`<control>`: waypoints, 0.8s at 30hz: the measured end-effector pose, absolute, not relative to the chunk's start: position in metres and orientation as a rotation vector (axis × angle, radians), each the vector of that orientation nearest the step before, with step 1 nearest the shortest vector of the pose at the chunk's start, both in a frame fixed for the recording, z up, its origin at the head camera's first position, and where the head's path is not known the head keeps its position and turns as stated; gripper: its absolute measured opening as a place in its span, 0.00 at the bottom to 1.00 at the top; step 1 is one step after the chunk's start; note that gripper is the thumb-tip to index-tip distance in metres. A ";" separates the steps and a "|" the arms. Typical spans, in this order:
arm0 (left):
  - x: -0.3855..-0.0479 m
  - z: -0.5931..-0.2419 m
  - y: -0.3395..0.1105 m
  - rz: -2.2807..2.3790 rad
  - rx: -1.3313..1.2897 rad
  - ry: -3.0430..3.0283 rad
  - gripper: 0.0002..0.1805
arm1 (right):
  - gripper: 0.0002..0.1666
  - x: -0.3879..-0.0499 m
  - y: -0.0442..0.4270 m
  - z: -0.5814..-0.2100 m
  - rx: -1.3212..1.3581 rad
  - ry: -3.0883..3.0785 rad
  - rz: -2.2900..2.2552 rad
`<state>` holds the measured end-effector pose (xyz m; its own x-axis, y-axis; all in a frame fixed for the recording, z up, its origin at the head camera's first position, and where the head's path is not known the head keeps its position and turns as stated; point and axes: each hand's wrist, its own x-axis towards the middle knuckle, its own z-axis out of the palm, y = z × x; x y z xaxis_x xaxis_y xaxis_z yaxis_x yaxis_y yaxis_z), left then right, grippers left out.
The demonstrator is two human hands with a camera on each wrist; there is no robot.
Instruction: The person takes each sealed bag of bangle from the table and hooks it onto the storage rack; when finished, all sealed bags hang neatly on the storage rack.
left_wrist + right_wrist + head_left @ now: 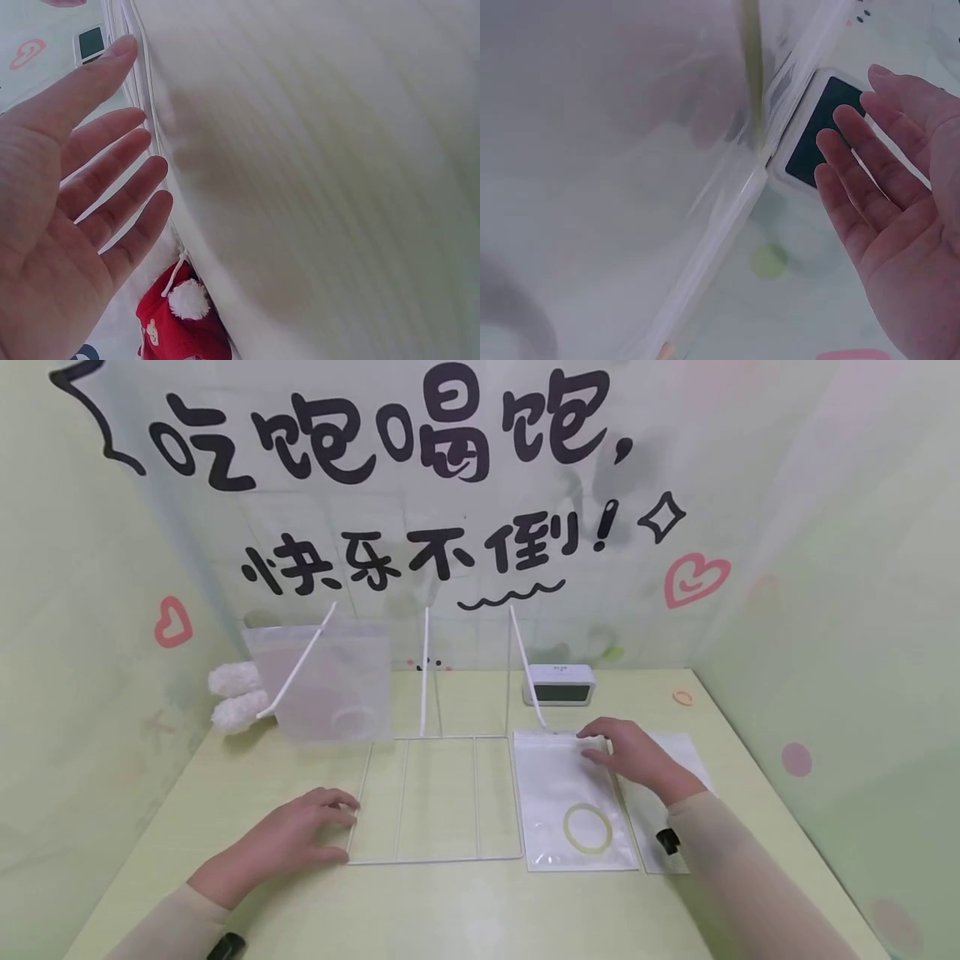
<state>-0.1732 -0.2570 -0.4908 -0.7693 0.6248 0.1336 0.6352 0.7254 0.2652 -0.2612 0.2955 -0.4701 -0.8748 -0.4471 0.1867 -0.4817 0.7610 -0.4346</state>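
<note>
A white wire rack [476, 802] stands mid-table, with slanting wire arms rising from its back. On its left arm hangs a translucent plastic bag [330, 681]. My left hand [288, 831] is at the rack's left edge, fingertips close to the wire; whether they touch it is unclear. In the left wrist view its fingers are spread and hold nothing. A white zip bag [547, 785] lies right of the rack, with a yellow-green ring [567, 835] on or in it. Over that bag's upper right corner is my right hand [633, 756], its palm without any object in the right wrist view.
A second white bag [660, 839] lies partly under my right forearm. Behind stand a white digital clock [562, 687] and, farther right, a small orange ring [682, 697]. White fluffy ears [236, 697] show at the left; the left wrist view has a red plush item [180, 322] there.
</note>
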 end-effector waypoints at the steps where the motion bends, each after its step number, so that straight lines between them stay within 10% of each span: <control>1: -0.173 -0.491 -0.257 -0.460 -1.050 -2.880 0.23 | 0.16 -0.265 0.298 -0.471 0.762 -2.882 0.732; 24: -0.173 -0.494 -0.258 -0.419 -1.048 -2.914 0.23 | 0.17 -0.310 0.324 -0.482 0.772 -3.042 0.614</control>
<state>-0.1732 -0.2577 -0.4936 -0.7750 0.6231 0.1057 0.6276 0.7392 0.2443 -0.3098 0.3239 -0.4816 -0.8819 -0.4698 0.0395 -0.4483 0.8098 -0.3784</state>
